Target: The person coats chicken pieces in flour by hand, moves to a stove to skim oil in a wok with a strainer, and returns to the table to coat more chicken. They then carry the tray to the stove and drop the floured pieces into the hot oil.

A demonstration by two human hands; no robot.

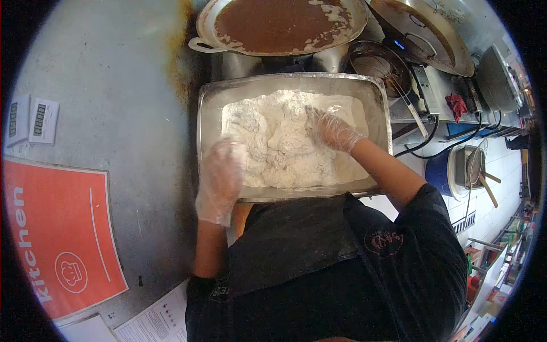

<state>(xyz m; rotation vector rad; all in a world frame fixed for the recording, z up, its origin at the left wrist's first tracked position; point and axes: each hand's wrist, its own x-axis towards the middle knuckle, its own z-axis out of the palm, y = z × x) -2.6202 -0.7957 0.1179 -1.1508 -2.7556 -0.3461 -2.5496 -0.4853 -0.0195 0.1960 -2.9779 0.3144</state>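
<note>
"What could go wrong from here?"

"I think the pale powder [293, 157] could spill over the rim of the metal tray [296, 76], if a hand pushes or lifts it too quickly. The wide pan [208, 47] is just behind the tray, so some powder could also fall into its brown liquid [273, 23]."

"How are the hands?"

"The left hand [220, 179], gloved, is at the tray's left side. It is blurred; I cannot tell whether it holds something. The right hand [336, 131], also gloved, reaches into the powder, so its grip I cannot tell either."

"And the containers?"

"The tray has the powder, with coated lumps [290, 137] in it; what is under the coating, I cannot see. The wide pan has the brown liquid with pale foam [339, 17]. To the right, a wire strainer [373, 66] lies over a dark pan [400, 68]."
</note>
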